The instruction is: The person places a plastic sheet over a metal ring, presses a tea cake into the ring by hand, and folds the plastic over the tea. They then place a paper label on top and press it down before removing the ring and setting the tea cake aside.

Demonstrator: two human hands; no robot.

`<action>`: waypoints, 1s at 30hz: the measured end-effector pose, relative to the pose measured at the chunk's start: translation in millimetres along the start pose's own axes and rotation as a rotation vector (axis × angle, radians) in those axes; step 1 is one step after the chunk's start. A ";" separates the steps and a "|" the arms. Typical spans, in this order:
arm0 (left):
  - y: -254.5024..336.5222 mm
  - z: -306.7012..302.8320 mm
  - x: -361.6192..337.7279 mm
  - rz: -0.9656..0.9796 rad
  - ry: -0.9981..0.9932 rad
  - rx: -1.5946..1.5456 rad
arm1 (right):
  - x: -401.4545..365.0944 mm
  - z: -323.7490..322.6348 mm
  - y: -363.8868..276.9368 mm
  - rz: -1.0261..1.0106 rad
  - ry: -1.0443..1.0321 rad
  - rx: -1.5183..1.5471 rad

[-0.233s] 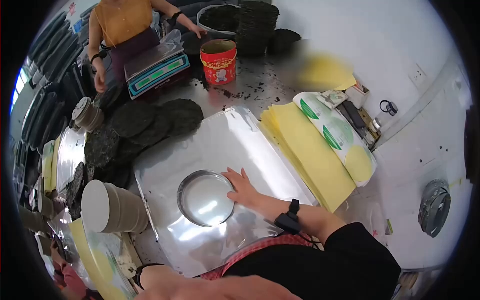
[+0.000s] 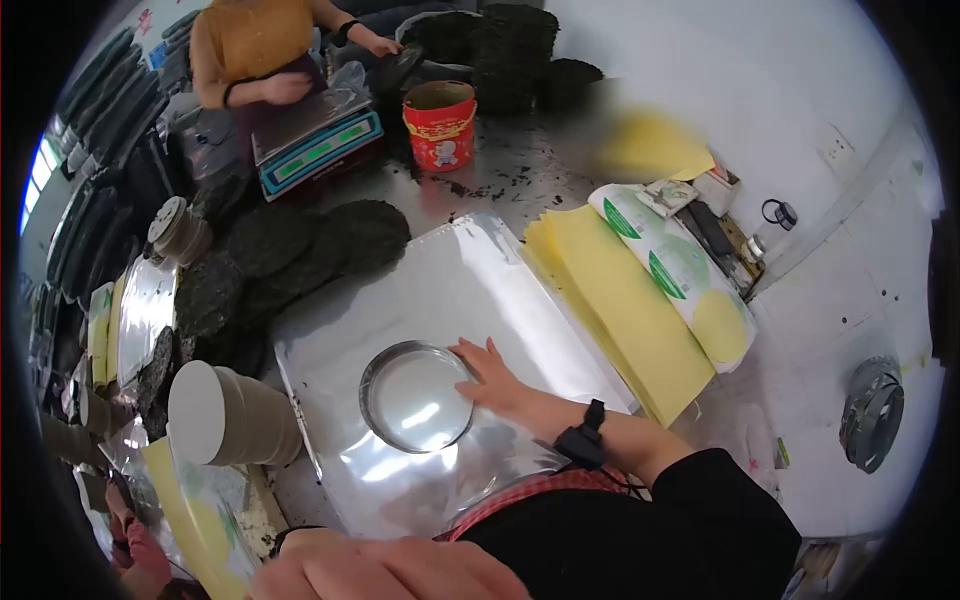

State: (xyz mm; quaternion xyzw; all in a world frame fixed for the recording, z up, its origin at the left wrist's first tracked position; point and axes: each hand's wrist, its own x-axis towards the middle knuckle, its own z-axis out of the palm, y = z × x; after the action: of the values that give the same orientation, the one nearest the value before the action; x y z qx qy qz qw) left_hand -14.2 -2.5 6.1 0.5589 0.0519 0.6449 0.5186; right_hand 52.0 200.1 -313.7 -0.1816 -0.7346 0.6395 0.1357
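Note:
A round metal ring lies on a stack of clear, shiny plastic sheets. My right hand rests at the ring's right edge, thumb against the rim and fingers spread over the plastic. My left hand is close to the camera at the bottom edge, knuckles bent. Its fingertips are cut off, so whatever it holds is hidden. Beyond the ring, dark round seaweed cakes lie overlapped in a pile. Left of the plastic stands a pale grey ribbed cylinder.
Across the metal table, a person in an orange top stands behind a scale. A red bucket is beside it. Yellow sheets and a white-green package lie right. A co-worker's sleeve shows lower left.
My left hand has shifted left and bent further at the bottom edge. My right hand stays at the ring. The person opposite has raised a hand above the scale.

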 end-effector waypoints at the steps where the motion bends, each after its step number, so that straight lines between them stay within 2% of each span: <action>1: 1.7 -5.1 -2.2 0.017 -0.021 0.048 | -0.6 -6.9 -8.5 -0.037 -0.015 0.076; 2: 4.0 -11.1 -2.6 0.035 -0.039 0.106 | -1.6 -13.5 -17.3 -0.073 -0.034 0.153; 4: 6.4 -22.2 -2.4 0.069 -0.057 0.208 | -8.1 -46.5 -96.5 -0.333 -0.141 0.054; 6: 10.4 -24.4 -2.0 0.156 -0.045 0.276 | -23.0 -64.8 -200.5 -0.408 -0.449 0.241; 7: 14.5 -20.3 -2.8 0.208 -0.036 0.316 | -37.7 -68.3 -247.7 -0.447 -0.536 0.314; 8: 16.0 -14.5 -0.6 0.260 -0.030 0.350 | -48.1 -75.1 -282.3 -0.538 -0.648 0.359; 10: 19.7 -3.6 3.8 0.348 -0.022 0.415 | -61.2 -85.5 -318.6 -0.844 -0.845 0.456; 13: 21.0 16.4 1.7 0.538 -0.036 0.535 | -65.0 -86.5 -327.6 -1.070 -1.026 0.577; 16: 21.0 29.8 -0.2 0.663 -0.001 0.605 | -65.4 -86.1 -321.7 -1.146 -1.039 0.654; 17: 18.9 34.3 -1.3 0.654 0.035 0.628 | -68.4 -86.1 -320.9 -1.177 -1.046 0.661; 20: 12.3 44.6 -7.9 0.447 0.327 0.746 | -85.8 -82.0 -319.4 -1.330 -0.981 0.706; 22: -8.1 20.1 -22.8 0.519 0.207 0.597 | -83.6 -79.5 -326.6 -1.454 -1.007 0.736; 23: -12.7 15.5 -23.8 0.428 0.108 0.455 | -67.0 -82.0 -333.5 -1.365 -1.320 0.633; 24: -14.9 17.9 -24.4 0.366 0.091 0.339 | -67.0 -81.0 -324.8 -1.091 -1.524 0.613; 25: -17.4 20.0 -25.3 0.303 0.081 0.221 | -56.2 -76.0 -299.9 -1.023 -1.718 0.666; 26: -22.8 26.5 -25.2 0.301 0.119 0.120 | -45.6 -84.5 -254.8 -0.796 -1.652 0.291; 27: -28.1 32.8 -24.9 0.304 0.158 0.018 | -54.7 -67.7 -254.8 -0.457 -1.155 0.223; 28: -33.1 29.2 -24.2 0.337 0.092 0.010 | -63.3 -50.3 -256.3 -0.076 -0.663 0.297; 29: -37.9 25.2 -23.5 0.368 0.024 0.000 | -26.4 -32.1 -208.2 -0.350 -0.481 -0.225; 30: -42.7 21.0 -22.8 0.397 -0.044 -0.012 | -6.1 -28.2 -159.9 -0.465 -0.345 -0.567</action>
State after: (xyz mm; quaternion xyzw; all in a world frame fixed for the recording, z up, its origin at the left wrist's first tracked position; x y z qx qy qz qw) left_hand 24.5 -10.3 -28.9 0.5692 -0.0746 0.7223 0.3856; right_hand 54.7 203.9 -151.3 0.0691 -0.9154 0.3848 0.0957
